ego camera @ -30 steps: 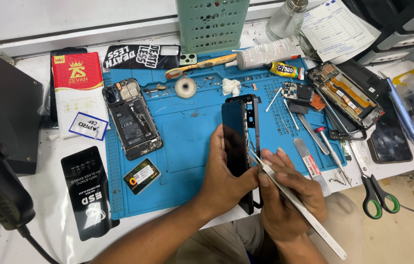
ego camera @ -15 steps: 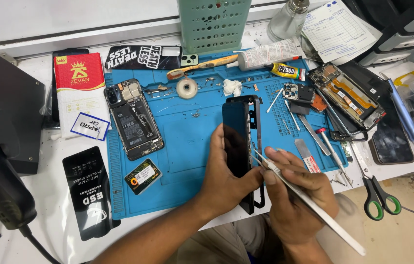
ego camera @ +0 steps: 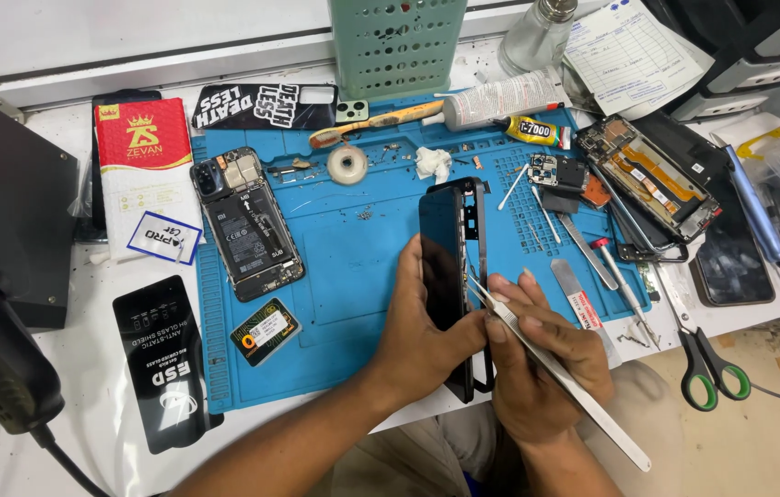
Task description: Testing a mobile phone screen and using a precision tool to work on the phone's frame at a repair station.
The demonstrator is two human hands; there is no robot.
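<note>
On the white bench's left lie a red-and-white rectangular packet [ego camera: 142, 175] and a glossy black tempered-glass sleeve [ego camera: 165, 366]. Next, on the ribbed blue silicone mat [ego camera: 335, 267], rests an opened phone [ego camera: 245, 224] with its battery bare. At the mat's front edge the left hand [ego camera: 427, 336] is clamped around a black phone frame [ego camera: 454, 267] held upright on its edge. Beside it, the right hand [ego camera: 542, 354] pinches long steel tweezers [ego camera: 560, 375], tips touching the frame's edge. Green-handled scissors [ego camera: 704, 364] lie far right.
</note>
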